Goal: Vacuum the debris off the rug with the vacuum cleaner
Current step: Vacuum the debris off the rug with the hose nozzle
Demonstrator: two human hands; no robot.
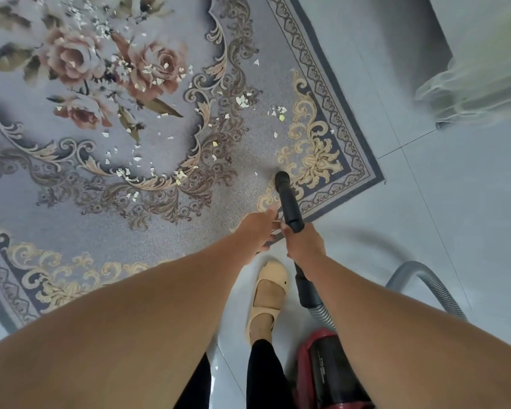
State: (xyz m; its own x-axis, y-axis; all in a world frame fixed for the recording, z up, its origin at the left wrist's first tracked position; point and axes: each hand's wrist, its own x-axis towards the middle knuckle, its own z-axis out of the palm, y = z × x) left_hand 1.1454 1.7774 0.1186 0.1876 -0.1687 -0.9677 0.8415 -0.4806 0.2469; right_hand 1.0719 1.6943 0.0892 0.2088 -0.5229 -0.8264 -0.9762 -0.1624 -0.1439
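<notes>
A grey rug [242, 172] with pink roses and gold scrolls covers the floor's left and centre. Small pale scraps of debris [136, 160] lie scattered across its middle, several near the roses. My right hand [303, 243] grips the black vacuum nozzle tube [288, 202], whose tip rests on the rug beside the gold corner ornament. My left hand [258, 231] reaches forward just left of the tube, fingers straight, holding nothing. The red and black vacuum body [331, 376] sits on the floor at my right leg, joined by a grey ribbed hose [425, 278].
Pale floor tiles [455, 216] lie right of the rug's corner. A sheer pale-green curtain [484, 72] hangs at the top right. My foot in a beige shoe [267, 299] stands on the tiles just off the rug's edge.
</notes>
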